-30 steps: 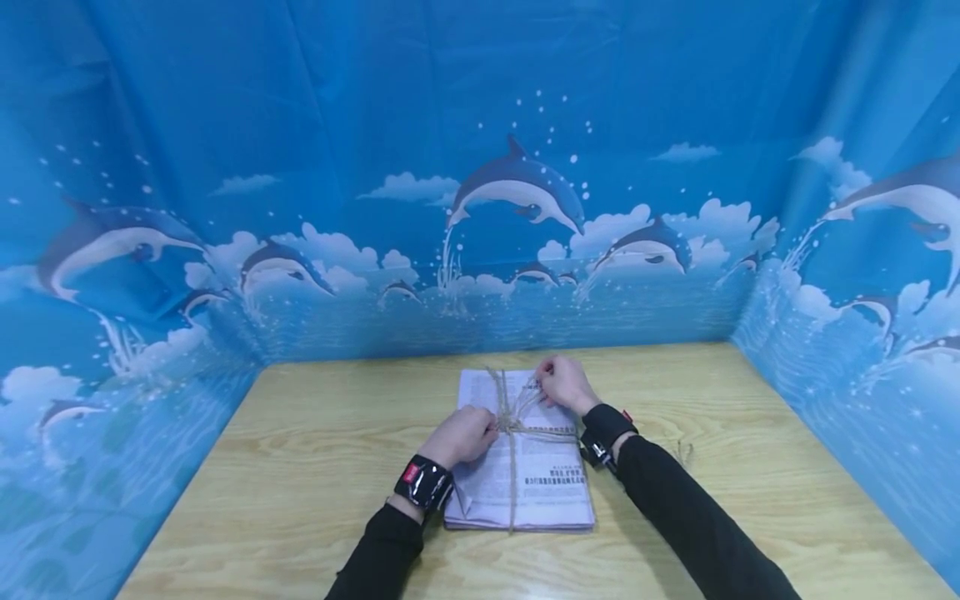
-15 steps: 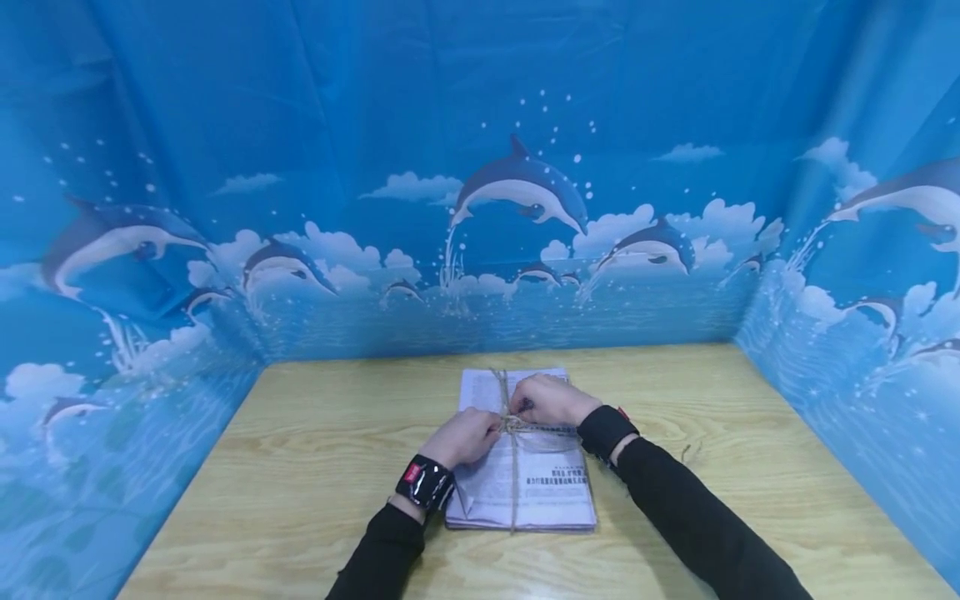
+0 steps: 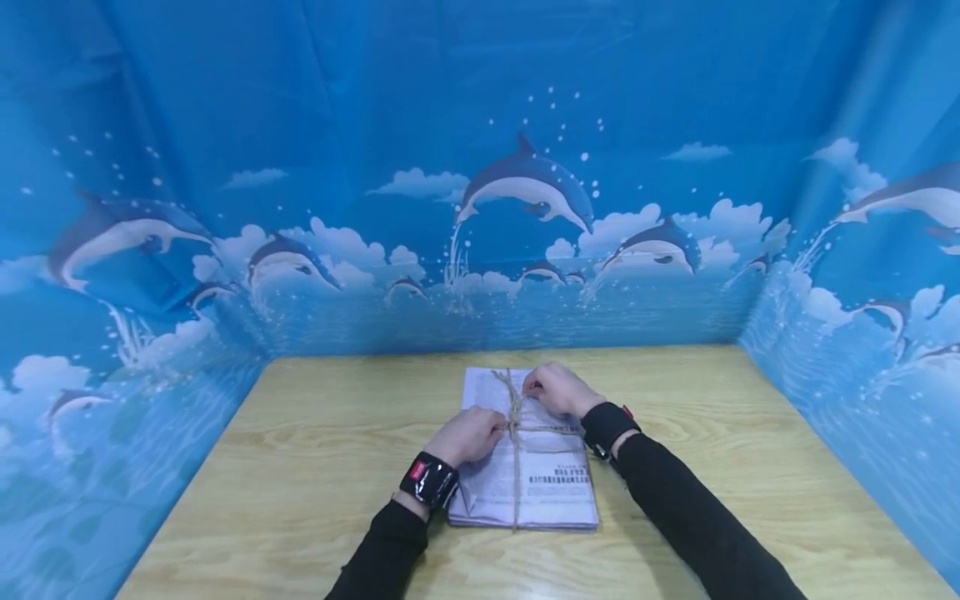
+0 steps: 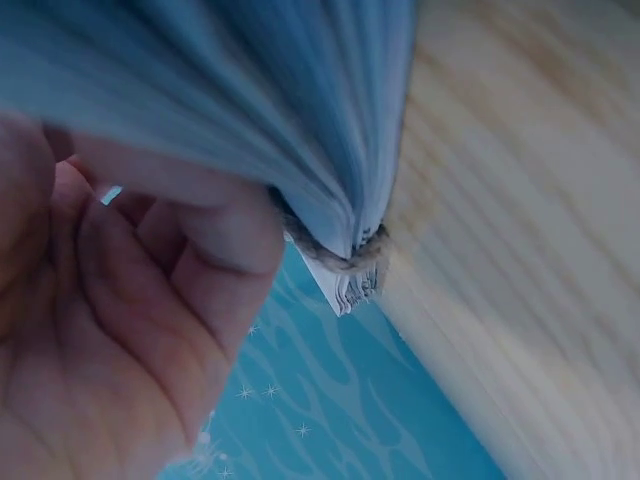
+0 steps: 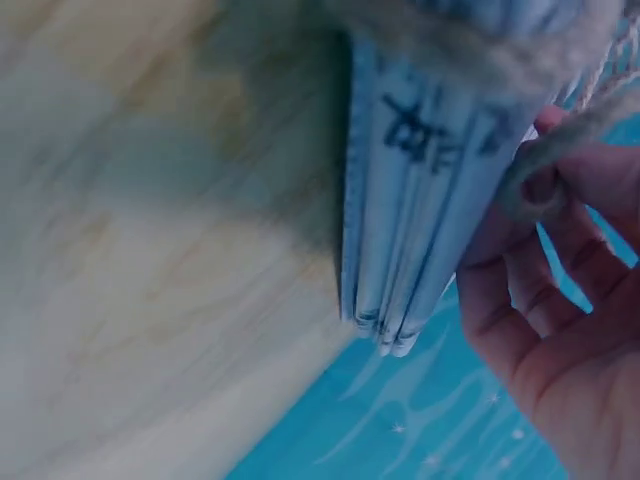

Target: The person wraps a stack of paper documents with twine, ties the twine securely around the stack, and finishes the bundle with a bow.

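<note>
A stack of folded newspapers (image 3: 555,500) lies on the table, bound crosswise with brown twine (image 3: 516,475) that meets in a knot near the middle of the top sheet. My left hand (image 3: 471,435) rests over the left part of the stack, thumb and fingers pinching the twine right at the knot. Up and right of the knot, my right hand (image 3: 558,389) pinches a length of the twine. The right wrist view has a twine strand (image 5: 570,140) running across the fingers of that hand. In the left wrist view, twine (image 4: 340,258) wraps the paper edges.
The wood-grain table (image 3: 330,433) extends to both sides of the stack. Behind it and along both sides hangs a blue curtain (image 3: 360,100) printed with dolphins, meeting the table's far edge. Each wrist wears a black strap with a camera.
My right hand came in to the knot from the upper right, then drew back up and right with the twine. The left hand has stayed by the knot.
</note>
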Tool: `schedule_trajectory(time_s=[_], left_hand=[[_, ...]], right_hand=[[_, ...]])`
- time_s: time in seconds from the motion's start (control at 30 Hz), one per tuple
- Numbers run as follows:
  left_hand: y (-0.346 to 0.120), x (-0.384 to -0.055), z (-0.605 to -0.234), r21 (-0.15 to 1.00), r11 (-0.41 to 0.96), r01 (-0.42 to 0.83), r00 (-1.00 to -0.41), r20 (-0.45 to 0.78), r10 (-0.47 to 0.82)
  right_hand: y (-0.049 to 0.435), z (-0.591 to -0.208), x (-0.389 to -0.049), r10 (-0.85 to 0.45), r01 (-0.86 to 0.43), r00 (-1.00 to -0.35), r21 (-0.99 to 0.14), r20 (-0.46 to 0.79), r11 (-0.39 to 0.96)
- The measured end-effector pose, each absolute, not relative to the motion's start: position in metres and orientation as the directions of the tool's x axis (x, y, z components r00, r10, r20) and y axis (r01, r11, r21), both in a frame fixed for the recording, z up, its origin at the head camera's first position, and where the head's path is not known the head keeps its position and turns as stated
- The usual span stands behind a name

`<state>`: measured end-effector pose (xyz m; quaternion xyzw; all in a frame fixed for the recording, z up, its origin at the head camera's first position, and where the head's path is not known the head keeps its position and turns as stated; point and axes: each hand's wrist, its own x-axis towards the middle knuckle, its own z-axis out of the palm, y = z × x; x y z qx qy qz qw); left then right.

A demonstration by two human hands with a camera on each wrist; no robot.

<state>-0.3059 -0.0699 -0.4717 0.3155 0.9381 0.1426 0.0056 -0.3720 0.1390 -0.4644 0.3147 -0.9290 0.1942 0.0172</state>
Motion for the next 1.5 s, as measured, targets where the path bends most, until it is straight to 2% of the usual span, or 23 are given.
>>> schedule_trajectory(time_s=[0.13,0.33,0.7,0.9,1.2,1.5], left_hand=[[-0.069,-0.307,-0.472,0.264,0.768,0.583,-0.807,0.077,0.586],[-0.068,-0.307,-0.474,0.265,0.783,0.563,-0.816,0.026,0.578],[-0.072,-0.304,-0.477,0.257,0.778,0.574,-0.811,0.046,0.583],[-0.070,-0.302,-0.479,0.242,0.788,0.566,-0.818,0.039,0.575],[-0.067,-0.301,-0.480,0.217,0.794,0.568,-0.813,0.002,0.582],[-0.068,-0.301,-0.473,0.193,0.786,0.587,-0.801,0.002,0.598]], right_hand=[[0.136,-0.461,-0.374,-0.587,-0.595,-0.799,-0.322,0.131,0.736],[0.131,-0.458,-0.372,-0.654,-0.601,-0.756,-0.359,-0.034,0.714],[0.125,-0.466,-0.374,-0.559,-0.423,-0.810,-0.482,-0.177,0.767],[0.126,-0.471,-0.376,-0.551,-0.385,-0.817,-0.548,-0.172,0.742],[0.132,-0.464,-0.385,-0.585,-0.446,-0.800,-0.519,-0.133,0.729],[0.133,-0.459,-0.397,-0.527,-0.392,-0.843,-0.550,-0.105,0.737]])
